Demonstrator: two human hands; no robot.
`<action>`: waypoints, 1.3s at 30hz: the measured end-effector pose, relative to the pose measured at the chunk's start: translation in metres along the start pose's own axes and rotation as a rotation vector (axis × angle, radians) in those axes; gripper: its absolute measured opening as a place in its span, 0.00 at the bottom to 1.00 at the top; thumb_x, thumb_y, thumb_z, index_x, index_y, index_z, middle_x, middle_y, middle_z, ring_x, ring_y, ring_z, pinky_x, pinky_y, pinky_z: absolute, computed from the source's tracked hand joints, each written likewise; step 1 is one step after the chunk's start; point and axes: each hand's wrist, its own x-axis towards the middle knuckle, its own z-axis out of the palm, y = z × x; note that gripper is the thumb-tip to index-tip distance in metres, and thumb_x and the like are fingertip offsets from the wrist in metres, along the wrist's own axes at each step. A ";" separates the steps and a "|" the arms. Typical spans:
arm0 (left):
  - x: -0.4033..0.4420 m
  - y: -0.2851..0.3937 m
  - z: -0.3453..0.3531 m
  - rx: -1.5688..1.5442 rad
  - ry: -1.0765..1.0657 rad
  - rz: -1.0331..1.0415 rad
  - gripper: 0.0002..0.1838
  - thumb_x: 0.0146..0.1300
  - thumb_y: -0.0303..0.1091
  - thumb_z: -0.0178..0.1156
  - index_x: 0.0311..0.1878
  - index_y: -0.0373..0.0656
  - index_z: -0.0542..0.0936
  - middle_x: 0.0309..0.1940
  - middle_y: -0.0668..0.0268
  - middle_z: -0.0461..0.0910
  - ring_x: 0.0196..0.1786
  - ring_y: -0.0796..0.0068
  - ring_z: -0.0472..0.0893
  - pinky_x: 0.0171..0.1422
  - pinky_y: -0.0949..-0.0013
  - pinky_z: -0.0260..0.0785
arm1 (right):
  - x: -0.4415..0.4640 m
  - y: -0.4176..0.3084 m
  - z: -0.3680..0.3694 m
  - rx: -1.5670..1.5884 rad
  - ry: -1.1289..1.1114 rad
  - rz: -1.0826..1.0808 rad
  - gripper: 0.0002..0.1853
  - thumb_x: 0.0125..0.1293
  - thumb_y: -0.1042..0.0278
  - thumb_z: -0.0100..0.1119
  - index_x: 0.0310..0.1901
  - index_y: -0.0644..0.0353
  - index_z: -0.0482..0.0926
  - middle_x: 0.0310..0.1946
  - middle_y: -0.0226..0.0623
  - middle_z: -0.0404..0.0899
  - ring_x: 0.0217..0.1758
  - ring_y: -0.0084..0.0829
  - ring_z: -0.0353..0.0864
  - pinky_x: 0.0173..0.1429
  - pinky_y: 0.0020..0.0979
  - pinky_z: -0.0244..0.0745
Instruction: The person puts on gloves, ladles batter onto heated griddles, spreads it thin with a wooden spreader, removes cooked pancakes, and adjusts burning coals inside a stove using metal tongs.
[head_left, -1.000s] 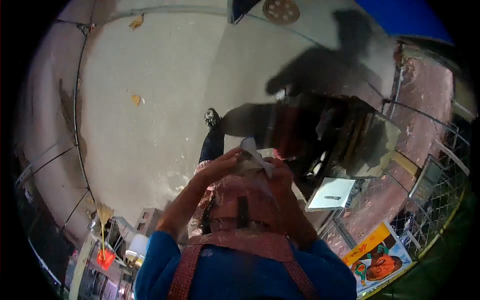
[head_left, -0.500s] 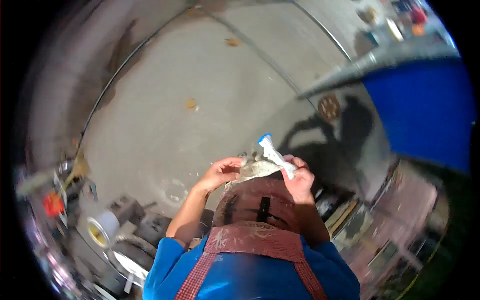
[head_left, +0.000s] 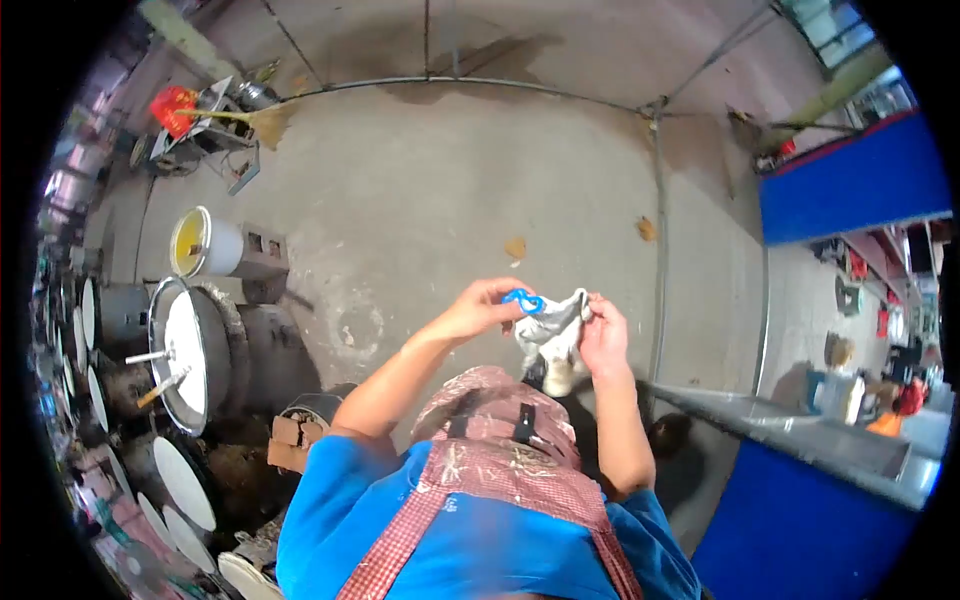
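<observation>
A white, soiled cloth item, perhaps a glove, (head_left: 556,332) hangs between my two hands in front of the apron. At its upper left is a blue band (head_left: 524,302), pinched by my left hand (head_left: 487,306) with the fingers closed. On the other side, my right hand (head_left: 604,336) grips the item's upper right edge between thumb and fingers. The lower part droops and looks grey and yellowish.
At left stand a white bucket (head_left: 222,247) with a yellow inside, a round basin of white material (head_left: 184,350) with two handles sticking out, and several lidded pots. A blue-sided counter (head_left: 776,520) is at lower right. Dry leaves (head_left: 515,248) lie on the floor.
The view has swung left, bringing the bucket and basin up into sight. The white item's blue band has moved from its top end to my left fingers, and the item now hangs down.
</observation>
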 end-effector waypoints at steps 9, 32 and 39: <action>0.041 0.049 -0.083 0.666 0.529 0.300 0.16 0.56 0.30 0.61 0.49 0.39 0.75 0.36 0.61 0.77 0.35 0.73 0.78 0.37 0.71 0.71 | 0.102 -0.001 0.159 -0.739 -0.580 -0.100 0.11 0.57 0.74 0.59 0.42 0.62 0.72 0.33 0.31 0.75 0.32 0.18 0.75 0.31 0.20 0.72; -0.012 0.156 -0.538 0.386 1.694 0.300 0.09 0.64 0.35 0.52 0.31 0.41 0.74 0.22 0.57 0.76 0.23 0.56 0.77 0.28 0.59 0.68 | 0.337 0.302 0.574 -1.743 -1.587 -0.822 0.20 0.52 0.75 0.50 0.49 0.67 0.67 0.34 0.51 0.77 0.38 0.51 0.78 0.40 0.48 0.74; -0.053 0.187 -0.682 0.815 1.692 0.171 0.06 0.60 0.34 0.55 0.35 0.42 0.73 0.28 0.55 0.76 0.31 0.51 0.77 0.34 0.56 0.70 | 0.437 0.415 0.774 -0.995 -1.247 1.015 0.23 0.45 0.76 0.48 0.48 0.71 0.71 0.43 0.45 0.77 0.51 0.41 0.75 0.60 0.36 0.66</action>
